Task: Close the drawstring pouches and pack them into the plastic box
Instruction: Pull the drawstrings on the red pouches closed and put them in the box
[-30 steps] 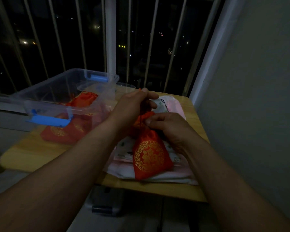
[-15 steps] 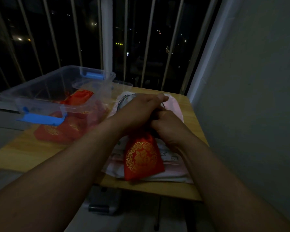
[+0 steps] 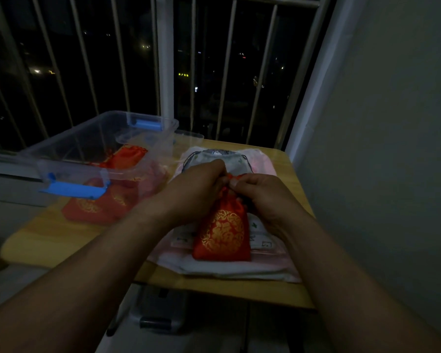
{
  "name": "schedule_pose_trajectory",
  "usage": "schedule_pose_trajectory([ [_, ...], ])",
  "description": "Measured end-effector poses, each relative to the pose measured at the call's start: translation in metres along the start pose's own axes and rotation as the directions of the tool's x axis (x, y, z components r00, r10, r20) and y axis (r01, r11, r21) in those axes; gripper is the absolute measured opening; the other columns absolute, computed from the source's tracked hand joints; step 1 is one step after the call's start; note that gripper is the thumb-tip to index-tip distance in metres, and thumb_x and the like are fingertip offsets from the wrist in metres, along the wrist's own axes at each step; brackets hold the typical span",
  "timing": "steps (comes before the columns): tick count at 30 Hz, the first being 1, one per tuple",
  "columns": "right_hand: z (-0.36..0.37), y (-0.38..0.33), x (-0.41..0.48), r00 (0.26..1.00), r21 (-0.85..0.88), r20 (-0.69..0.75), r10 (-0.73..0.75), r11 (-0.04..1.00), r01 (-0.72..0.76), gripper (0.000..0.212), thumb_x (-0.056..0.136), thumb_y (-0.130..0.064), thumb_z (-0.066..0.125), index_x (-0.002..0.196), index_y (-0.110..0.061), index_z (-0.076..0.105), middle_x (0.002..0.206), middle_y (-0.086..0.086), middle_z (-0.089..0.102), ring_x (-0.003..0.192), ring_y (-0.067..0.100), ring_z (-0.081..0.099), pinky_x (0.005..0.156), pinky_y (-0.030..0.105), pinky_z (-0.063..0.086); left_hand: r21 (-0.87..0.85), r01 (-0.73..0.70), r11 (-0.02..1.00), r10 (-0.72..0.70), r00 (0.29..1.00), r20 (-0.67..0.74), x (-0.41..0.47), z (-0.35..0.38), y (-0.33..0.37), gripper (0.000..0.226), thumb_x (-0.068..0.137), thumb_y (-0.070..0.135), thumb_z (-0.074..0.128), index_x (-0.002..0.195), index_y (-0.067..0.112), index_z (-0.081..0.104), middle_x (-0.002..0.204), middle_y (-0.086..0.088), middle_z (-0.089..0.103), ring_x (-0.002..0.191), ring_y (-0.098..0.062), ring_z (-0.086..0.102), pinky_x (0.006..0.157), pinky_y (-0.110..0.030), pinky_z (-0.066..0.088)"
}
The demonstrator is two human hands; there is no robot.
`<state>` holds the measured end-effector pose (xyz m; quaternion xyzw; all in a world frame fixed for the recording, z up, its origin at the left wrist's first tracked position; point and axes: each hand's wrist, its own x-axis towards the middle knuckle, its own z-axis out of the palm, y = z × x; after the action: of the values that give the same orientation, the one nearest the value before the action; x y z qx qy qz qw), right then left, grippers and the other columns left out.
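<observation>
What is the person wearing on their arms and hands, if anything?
Nothing visible. The left hand and right hand are bare: no gloves, and no rings show in the dim light. The left forearm and right forearm are bare to the frame's edge, with no sleeve, watch or bracelet in view.

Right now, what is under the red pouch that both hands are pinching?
The red pouch lies on a stack of pale cloth pouches, white and pink, on the wooden table. The pouch, left hand and right hand cover the stack's middle; its count cannot be told.
</observation>
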<state>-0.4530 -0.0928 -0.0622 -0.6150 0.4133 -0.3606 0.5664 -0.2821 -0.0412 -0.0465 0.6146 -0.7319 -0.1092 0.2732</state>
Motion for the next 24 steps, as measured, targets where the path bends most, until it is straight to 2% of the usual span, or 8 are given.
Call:
schedule_pose_trajectory([
  [4,-0.002,-0.001,0.000,1.000,-0.039,-0.012,-0.014,0.999,0.013,0.013,0.095,-0.014,0.071,0.093,-0.001,0.072,0.084,0.010,0.071,0.070,0.015,0.062,0.068,0.030,0.053,-0.022,0.013,1.000,-0.013,1.000,-0.018,0.001,-0.002,-0.003,0.019,0.108,0.030,0.046,0.094,0.018,0.052,0.087,0.000,0.058,0.079,-0.018,0.057,0.070,-0.041,0.047],
  [9,-0.005,-0.004,-0.002,0.998,-0.032,-0.041,-0.039,0.999,0.038,0.009,0.095,-0.010,0.071,0.095,-0.001,0.072,0.083,0.011,0.069,0.068,0.014,0.063,0.065,0.027,0.054,-0.148,0.045,0.988,-0.043,0.999,0.018,0.001,-0.001,0.006,0.026,0.107,0.030,0.048,0.096,0.012,0.063,0.085,0.004,0.059,0.071,-0.007,0.053,0.063,-0.030,0.039],
  [14,-0.003,-0.010,-0.004,0.997,-0.108,-0.027,-0.066,0.992,0.063,0.006,0.095,-0.006,0.069,0.096,-0.004,0.074,0.085,0.009,0.072,0.073,0.015,0.067,0.066,0.024,0.058,-0.367,0.137,0.920,-0.117,0.990,0.076,-0.002,-0.005,0.003,0.025,0.101,0.030,0.060,0.089,0.017,0.077,0.083,-0.009,0.073,0.066,-0.015,0.062,0.065,-0.033,0.049],
  [16,-0.004,-0.011,-0.005,0.997,-0.150,-0.009,-0.082,0.985,0.080,0.006,0.094,-0.005,0.069,0.097,-0.005,0.075,0.087,0.010,0.074,0.074,0.016,0.068,0.068,0.025,0.058,-0.396,0.157,0.905,-0.131,0.987,0.092,-0.003,-0.006,0.001,0.022,0.101,0.029,0.062,0.089,0.019,0.078,0.085,-0.008,0.075,0.067,-0.018,0.066,0.068,-0.034,0.053],
  [18,-0.005,-0.012,-0.005,0.995,-0.191,0.003,-0.098,0.977,0.097,0.006,0.093,-0.004,0.070,0.095,-0.008,0.075,0.083,0.008,0.073,0.070,0.014,0.067,0.068,0.027,0.058,-0.381,0.129,0.915,-0.108,0.991,0.076,-0.003,-0.006,-0.003,0.015,0.099,0.028,0.066,0.091,0.020,0.077,0.087,-0.001,0.076,0.077,-0.014,0.071,0.075,-0.036,0.057],
  [20,-0.007,-0.012,-0.005,0.994,-0.206,0.023,-0.105,0.973,0.108,0.007,0.092,-0.003,0.071,0.095,-0.009,0.075,0.081,0.005,0.073,0.068,0.011,0.067,0.067,0.026,0.058,-0.368,0.088,0.925,-0.072,0.996,0.056,-0.003,-0.005,-0.007,0.008,0.096,0.026,0.070,0.091,0.022,0.074,0.086,0.006,0.074,0.076,-0.003,0.068,0.073,-0.030,0.055],
  [24,-0.012,-0.013,-0.008,0.991,-0.203,0.086,-0.099,0.972,0.115,0.009,0.094,-0.005,0.069,0.099,-0.011,0.073,0.087,0.004,0.073,0.072,0.011,0.069,0.071,0.025,0.059,-0.372,0.039,0.927,-0.013,0.997,0.072,-0.004,-0.003,-0.013,0.006,0.094,0.029,0.072,0.091,0.024,0.071,0.088,0.005,0.073,0.080,-0.007,0.069,0.071,-0.027,0.055],
])
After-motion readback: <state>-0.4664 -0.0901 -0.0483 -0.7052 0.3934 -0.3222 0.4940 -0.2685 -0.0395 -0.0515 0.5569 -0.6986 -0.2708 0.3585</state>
